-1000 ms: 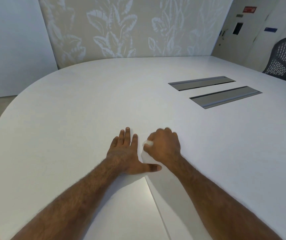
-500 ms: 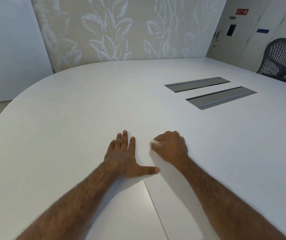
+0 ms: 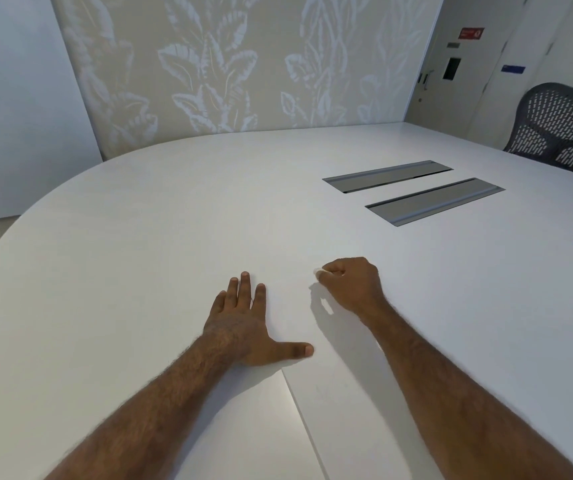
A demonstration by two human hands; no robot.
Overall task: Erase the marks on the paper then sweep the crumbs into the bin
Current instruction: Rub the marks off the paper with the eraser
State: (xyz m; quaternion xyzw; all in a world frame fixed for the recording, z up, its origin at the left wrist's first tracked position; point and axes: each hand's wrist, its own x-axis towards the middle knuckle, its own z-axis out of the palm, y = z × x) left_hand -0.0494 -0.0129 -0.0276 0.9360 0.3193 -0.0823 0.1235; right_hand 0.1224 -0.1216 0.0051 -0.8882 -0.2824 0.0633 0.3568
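Note:
A white sheet of paper (image 3: 340, 403) lies on the white table (image 3: 139, 237), its left edge running down toward me. No marks on it are clear enough to make out. My left hand (image 3: 243, 323) rests flat on the sheet's left edge, fingers spread, thumb pointing right. My right hand (image 3: 350, 282) is closed around a small white eraser (image 3: 319, 271), whose tip shows at the fingertips, held just above the paper's far part. No bin is visible.
Two grey cable slots (image 3: 387, 175) (image 3: 434, 200) are set in the table at the right back. A dark mesh chair (image 3: 562, 126) stands at the far right. The table's curved edge (image 3: 8, 230) runs along the left.
My right hand with the eraser has moved to the right and slightly away from my left hand. My left hand has stayed pressed flat on the sheet.

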